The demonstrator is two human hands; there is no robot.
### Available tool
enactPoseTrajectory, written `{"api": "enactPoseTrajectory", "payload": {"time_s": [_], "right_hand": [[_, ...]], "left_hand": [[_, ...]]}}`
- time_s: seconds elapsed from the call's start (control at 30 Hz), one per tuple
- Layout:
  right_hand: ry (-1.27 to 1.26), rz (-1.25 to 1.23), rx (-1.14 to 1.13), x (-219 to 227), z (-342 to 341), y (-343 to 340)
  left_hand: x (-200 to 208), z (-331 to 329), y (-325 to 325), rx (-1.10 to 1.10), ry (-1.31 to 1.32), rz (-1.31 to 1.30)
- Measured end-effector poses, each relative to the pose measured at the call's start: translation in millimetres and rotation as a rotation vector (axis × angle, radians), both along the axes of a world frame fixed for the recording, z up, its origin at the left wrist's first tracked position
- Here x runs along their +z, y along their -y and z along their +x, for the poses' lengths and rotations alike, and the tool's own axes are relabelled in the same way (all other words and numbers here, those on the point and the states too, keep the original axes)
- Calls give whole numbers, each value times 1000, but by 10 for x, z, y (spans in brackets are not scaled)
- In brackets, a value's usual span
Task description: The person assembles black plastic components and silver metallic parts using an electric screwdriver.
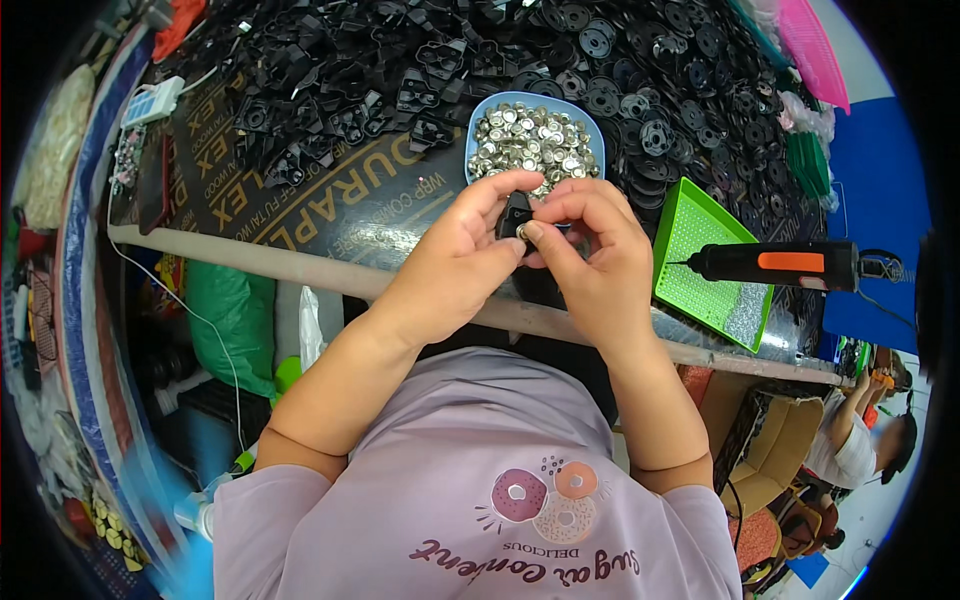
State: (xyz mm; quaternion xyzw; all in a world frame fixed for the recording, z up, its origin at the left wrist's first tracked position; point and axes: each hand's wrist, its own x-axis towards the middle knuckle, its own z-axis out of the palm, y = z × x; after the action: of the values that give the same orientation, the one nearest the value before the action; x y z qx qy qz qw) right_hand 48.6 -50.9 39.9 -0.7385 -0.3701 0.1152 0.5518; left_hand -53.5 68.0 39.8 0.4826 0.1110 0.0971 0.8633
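Observation:
Between my hands, just in front of a light-blue bowl (474, 178), is a small black plastic part (514, 217). My left hand (468, 240) grips it with thumb and fingers. My right hand (592, 235) pinches a small silvery metal cap (522, 231) against the part's near side. Several similar shiny metal caps (530, 140) fill the bowl. Fingers cover much of the black part, so its full shape is hidden.
Heaps of black plastic housings (330, 90) and round black discs (655, 135) cover the back of the table (300, 200). At right, an electric screwdriver (780, 263) hangs over a green tray (690, 215) holding small screws (745, 310). Another person (850, 435) sits far right.

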Motion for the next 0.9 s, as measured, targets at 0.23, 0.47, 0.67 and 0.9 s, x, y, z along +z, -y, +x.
{"api": "enactPoseTrajectory", "payload": {"time_s": [0.23, 0.47, 0.67, 0.9], "right_hand": [[303, -278, 93, 207, 245, 440], [437, -506, 154, 23, 53, 485], [250, -468, 156, 66, 89, 496], [-300, 163, 116, 171, 90, 538]], "left_hand": [[-30, -64, -118, -7, -74, -207], [-37, -75, -37, -49, -59, -304], [0, -117, -27, -45, -126, -244], [-94, -147, -35, -175, -167, -289]]}}
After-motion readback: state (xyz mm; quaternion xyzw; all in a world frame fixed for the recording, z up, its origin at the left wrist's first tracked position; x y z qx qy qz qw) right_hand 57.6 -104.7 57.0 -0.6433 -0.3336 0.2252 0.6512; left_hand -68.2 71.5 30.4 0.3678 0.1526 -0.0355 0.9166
